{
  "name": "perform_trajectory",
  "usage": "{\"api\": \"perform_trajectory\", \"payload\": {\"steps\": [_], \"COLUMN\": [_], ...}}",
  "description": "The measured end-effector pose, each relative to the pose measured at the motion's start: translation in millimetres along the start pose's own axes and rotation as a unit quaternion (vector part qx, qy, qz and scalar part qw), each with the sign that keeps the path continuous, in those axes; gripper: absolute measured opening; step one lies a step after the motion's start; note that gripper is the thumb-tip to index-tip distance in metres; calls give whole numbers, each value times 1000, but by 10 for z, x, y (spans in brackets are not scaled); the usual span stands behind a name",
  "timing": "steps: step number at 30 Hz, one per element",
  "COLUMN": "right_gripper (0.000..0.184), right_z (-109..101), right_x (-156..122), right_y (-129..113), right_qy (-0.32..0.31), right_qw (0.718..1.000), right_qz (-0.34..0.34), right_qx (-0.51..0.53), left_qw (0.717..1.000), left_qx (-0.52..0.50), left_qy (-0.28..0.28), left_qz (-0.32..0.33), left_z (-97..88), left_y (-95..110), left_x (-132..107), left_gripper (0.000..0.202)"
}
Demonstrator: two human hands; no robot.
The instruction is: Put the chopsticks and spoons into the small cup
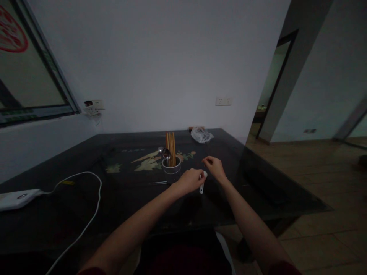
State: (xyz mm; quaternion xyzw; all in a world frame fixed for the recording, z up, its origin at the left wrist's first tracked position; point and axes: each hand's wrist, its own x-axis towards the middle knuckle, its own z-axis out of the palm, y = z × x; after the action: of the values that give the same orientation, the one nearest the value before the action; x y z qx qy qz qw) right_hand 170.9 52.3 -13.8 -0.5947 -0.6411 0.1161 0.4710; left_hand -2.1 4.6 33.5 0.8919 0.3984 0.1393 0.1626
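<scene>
My left hand [191, 179] reaches over the dark table with its fingers closed on a small white spoon [202, 188], whose handle points down toward me. Just right of it and slightly farther away is my right hand [214, 167], thumb and fingertips pinched together. What that pinch holds, if anything, is too dark and small to make out. Beyond my left hand stands a round holder [171, 170] with wooden chopsticks [172, 149] and metal spoons [165, 153] upright in it. A thin metal utensil [157, 183] lies in front of the holder.
A crumpled clear plastic bag [201, 135] lies at the table's far edge by the wall. On the left, a white device [20, 199] trails a white cable [99, 194] across the table [120, 214] and over its near edge. Wall sockets [223, 101] sit above.
</scene>
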Motion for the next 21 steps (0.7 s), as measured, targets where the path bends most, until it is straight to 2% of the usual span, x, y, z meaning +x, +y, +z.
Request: {"api": "perform_trajectory", "payload": {"steps": [3,11,16,21], "right_gripper": [26,25,25,25], "right_z": [-16,-13,-12,-15], "right_x": [2,7,7,4], "right_y": [-6,15,17,4], "right_qy": [3,9,7,3], "right_qw": [1000,1000,999,999], "right_qz": [5,8,12,18], "right_qx": [-6,-20,-29,-27], "left_qw": [995,983,983,984], "left_qx": [71,97,55,29], "left_qy": [-20,-27,-36,-34], "left_qz": [-73,-153,-173,-174], "left_z": [123,306,411,452], "left_y": [-20,-175,-296,-299], "left_x": [191,376,426,474], "left_gripper": [29,45,48,51]}}
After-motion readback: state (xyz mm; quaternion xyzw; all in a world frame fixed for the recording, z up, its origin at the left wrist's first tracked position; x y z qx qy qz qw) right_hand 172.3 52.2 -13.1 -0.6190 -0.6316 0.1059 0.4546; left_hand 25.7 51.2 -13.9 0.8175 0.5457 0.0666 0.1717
